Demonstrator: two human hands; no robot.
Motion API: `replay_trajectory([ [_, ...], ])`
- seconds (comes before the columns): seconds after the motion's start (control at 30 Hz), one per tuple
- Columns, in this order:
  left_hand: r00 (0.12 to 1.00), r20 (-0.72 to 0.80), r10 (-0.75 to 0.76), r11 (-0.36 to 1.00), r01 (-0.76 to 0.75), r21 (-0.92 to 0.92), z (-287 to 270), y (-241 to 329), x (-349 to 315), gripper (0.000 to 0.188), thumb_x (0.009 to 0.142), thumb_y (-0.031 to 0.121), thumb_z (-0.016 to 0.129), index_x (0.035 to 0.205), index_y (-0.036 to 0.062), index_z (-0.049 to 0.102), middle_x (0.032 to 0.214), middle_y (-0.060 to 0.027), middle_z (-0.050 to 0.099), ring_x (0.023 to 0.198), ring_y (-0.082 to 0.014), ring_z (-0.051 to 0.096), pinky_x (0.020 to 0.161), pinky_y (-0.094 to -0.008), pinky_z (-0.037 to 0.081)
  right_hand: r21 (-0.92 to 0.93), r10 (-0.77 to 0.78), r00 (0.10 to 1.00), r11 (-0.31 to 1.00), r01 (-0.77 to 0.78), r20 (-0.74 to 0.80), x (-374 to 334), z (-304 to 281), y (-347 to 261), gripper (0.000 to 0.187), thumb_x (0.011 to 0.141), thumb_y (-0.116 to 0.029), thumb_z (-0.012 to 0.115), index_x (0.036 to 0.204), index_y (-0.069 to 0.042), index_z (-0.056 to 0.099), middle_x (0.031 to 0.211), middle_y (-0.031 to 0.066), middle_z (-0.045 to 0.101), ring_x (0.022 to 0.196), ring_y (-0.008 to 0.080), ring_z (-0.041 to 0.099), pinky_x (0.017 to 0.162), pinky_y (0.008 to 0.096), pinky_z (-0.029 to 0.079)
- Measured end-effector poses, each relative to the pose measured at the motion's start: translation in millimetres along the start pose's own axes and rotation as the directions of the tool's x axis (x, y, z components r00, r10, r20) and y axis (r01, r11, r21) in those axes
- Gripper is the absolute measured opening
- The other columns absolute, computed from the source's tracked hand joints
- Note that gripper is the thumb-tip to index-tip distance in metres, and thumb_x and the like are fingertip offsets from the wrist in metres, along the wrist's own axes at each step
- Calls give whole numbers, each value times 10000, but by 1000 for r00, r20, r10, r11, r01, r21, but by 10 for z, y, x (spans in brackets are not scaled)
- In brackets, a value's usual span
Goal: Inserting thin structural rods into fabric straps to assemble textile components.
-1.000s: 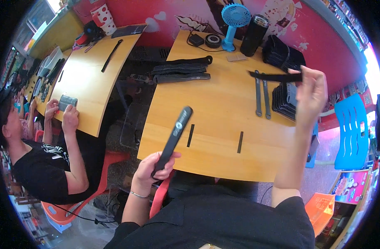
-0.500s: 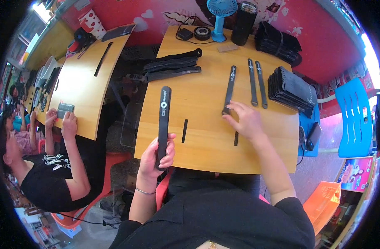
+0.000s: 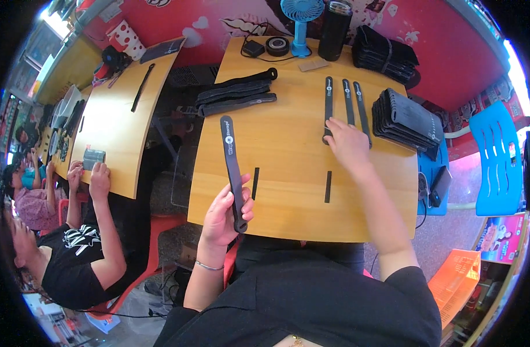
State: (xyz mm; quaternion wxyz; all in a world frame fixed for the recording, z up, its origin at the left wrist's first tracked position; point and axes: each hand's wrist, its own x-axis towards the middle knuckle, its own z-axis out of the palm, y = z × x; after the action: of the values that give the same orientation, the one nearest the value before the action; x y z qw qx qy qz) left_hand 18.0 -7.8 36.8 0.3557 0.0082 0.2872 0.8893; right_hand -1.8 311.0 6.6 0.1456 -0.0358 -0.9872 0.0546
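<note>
My left hand (image 3: 226,215) is closed around the lower part of a black strap (image 3: 231,156) with white print near its rounded top. The strap stands tilted above the table's near edge, its lower end curling past my fingers. Farther right, my right hand (image 3: 347,141) has its fingers on the near end of a second black strap (image 3: 328,101), which lies flat on the table. Beside that one lie two more straps, a middle strap (image 3: 348,99) and a right strap (image 3: 362,107), their near ends partly covered by my hand.
A bundle of dark straps (image 3: 236,95) lies at the table's left, a stack of folded straps (image 3: 406,121) at right. Behind stand a blue fan (image 3: 300,32), a black bottle (image 3: 335,32) and a tied black bundle (image 3: 384,53). A co-worker (image 3: 74,248) sits at the left table.
My right hand has moved away from me and slightly right, bringing its strap nearer to the two others. In my left hand the upright strap now leans left, and its lower end shows more.
</note>
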Motion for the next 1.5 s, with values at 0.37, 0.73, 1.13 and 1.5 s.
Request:
replay_trajectory([
  [0.37, 997, -32, 72, 979, -65, 193, 36, -54, 156, 484, 954, 265, 437, 1350, 8, 333, 922, -68, 504, 810, -176, 518, 740, -326, 465, 19, 45, 994, 999, -47, 98, 30, -43, 202, 359, 812, -227, 623, 1146, -104, 575, 1162, 19, 589, 926, 241, 618, 771, 343, 510],
  [0.73, 991, -38, 125, 982, -118, 149, 346, -95, 375, 452, 988, 288, 352, 1380, 71, 294, 909, -77, 530, 822, -197, 558, 741, -316, 474, 641, 82, 996, 766, -51, -19, -357, -863, -669, 352, 749, -226, 718, 1074, -117, 640, 1004, 73, 615, 809, 212, 624, 648, 317, 504],
  [1.13, 989, -35, 144, 983, -139, 119, 510, -291, 176, 422, 990, 241, 374, 1385, 116, 293, 969, -63, 572, 879, -149, 608, 757, -288, 522, 839, -79, 983, 514, 181, -164, -835, -872, -1144, 349, 683, -33, 737, 1019, -92, 664, 994, 88, 598, 846, 218, 627, 696, 301, 522],
  [1.5, 970, -6, 244, 961, -240, 139, 498, -317, -93, 563, 948, 150, 471, 1426, 127, 174, 1008, -98, 573, 903, -192, 618, 795, -329, 548, 827, -76, 987, 539, 159, -141, -960, -1002, -1259, 284, 838, -97, 603, 1119, -61, 627, 896, 115, 627, 770, 230, 626, 683, 319, 498],
])
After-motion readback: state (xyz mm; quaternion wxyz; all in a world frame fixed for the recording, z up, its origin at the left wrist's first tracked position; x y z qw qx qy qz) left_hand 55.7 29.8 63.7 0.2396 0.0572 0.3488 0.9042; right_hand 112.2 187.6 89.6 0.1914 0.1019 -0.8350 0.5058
